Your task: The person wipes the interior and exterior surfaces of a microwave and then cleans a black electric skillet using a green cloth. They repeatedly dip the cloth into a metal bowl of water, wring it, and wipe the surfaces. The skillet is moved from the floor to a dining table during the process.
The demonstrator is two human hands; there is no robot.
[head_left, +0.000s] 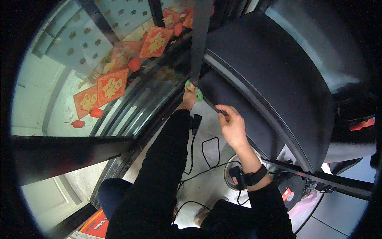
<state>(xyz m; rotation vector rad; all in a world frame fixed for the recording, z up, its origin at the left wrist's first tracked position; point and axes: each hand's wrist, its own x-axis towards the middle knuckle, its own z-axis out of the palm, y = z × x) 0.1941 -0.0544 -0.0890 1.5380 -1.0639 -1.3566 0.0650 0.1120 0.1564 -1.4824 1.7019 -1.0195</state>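
Here, first, we list one crumpled light-green cloth (198,95), located at the foot of a tall, flat, dark-grey post (200,47), near the middle of the view. We record the left hand (189,97) closed on this cloth, its arm in a long black sleeve (161,159). We enter the right hand (232,127) apart from the cloth, fingers curled, at the edge of a broad, smooth black panel (234,107); whether it grips anything we cannot tell. Its wrist bears a black strap (256,176) with a small black rectangular box (237,177).

Beside the left wrist we note a second black box, on a thin cable (193,147) running down over a pale grey floor (159,161). To the left we count red diamond-shaped hangings with gold characters (112,86) and small red lantern-shaped ornaments (96,113). At lower left we find a red printed package (94,225).
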